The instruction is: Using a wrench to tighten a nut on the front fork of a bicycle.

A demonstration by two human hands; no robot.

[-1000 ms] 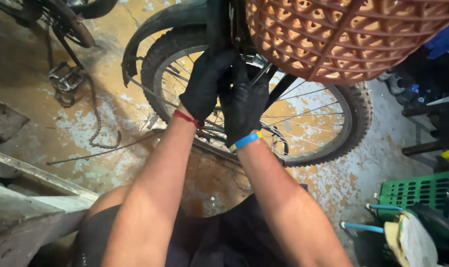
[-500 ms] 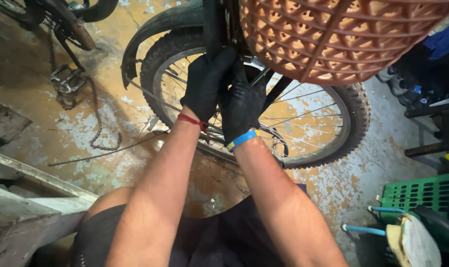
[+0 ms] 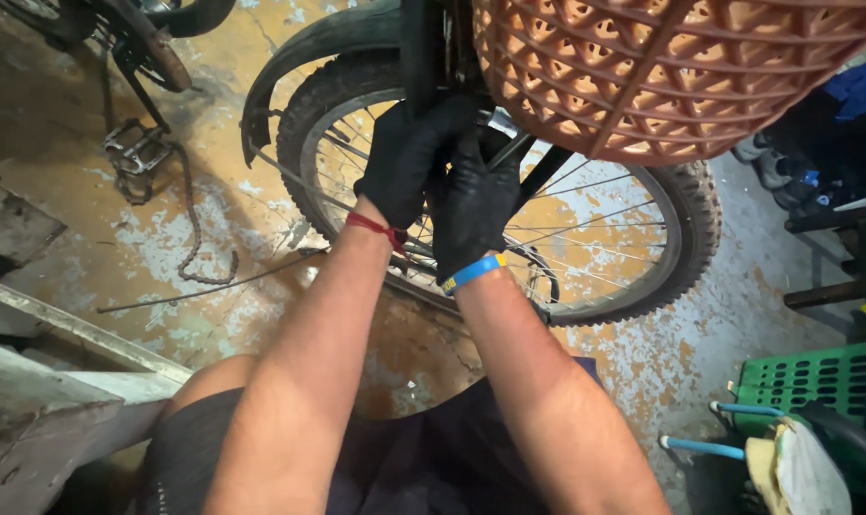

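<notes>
No packages, labels, signs or screens in view. Nothing boxed, wrapped, printed or lit anywhere in workshop scene.

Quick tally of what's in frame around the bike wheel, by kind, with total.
Gloved hands: 2, left hand, right hand
Wristbands: 2, red band, blue band
Bicycle wheel: 1
Orange basket: 1
Green crate: 1
Loose chain: 1
Total: 8
</notes>
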